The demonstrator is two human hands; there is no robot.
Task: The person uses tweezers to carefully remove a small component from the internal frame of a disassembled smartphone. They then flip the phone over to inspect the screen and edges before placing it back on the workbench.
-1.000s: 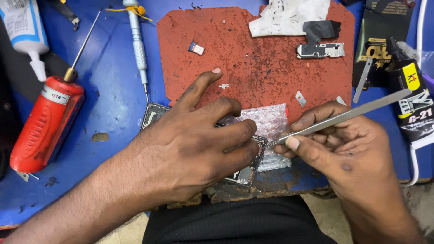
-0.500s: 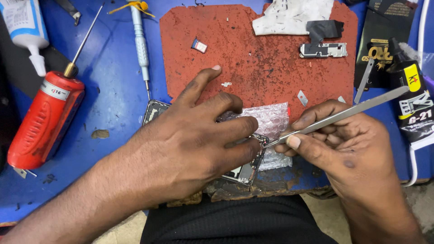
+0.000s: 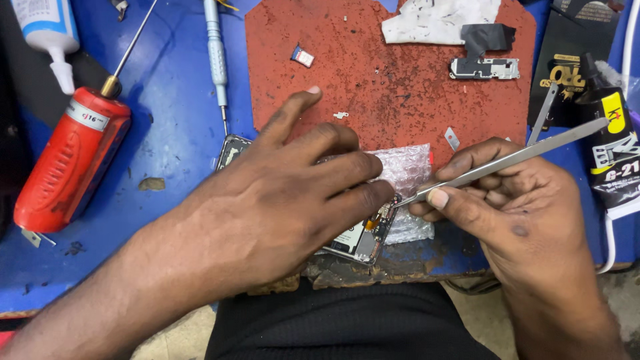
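My left hand [image 3: 280, 200] lies flat over an opened phone [image 3: 363, 237], pressing it onto the red work mat [image 3: 373, 87]; only the phone's lower right end and top left corner [image 3: 233, 150] show. My right hand [image 3: 507, 207] grips metal tweezers [image 3: 507, 160], whose tip touches the phone's exposed inner parts just right of my left fingertips. A piece of bubble wrap [image 3: 407, 173] lies under and beside the phone.
A red-handled screwdriver [image 3: 73, 157] and a thin blue screwdriver [image 3: 215, 53] lie on the blue table at left. A white glue bottle [image 3: 47, 33], a small card tray [image 3: 302, 57], a metal phone bracket [image 3: 483, 67], white cloth [image 3: 440, 20] and a black glue tube [image 3: 610, 143] surround the mat.
Both hands stay almost still on the phone. The tweezers' tip has shifted very slightly at the phone's edge.
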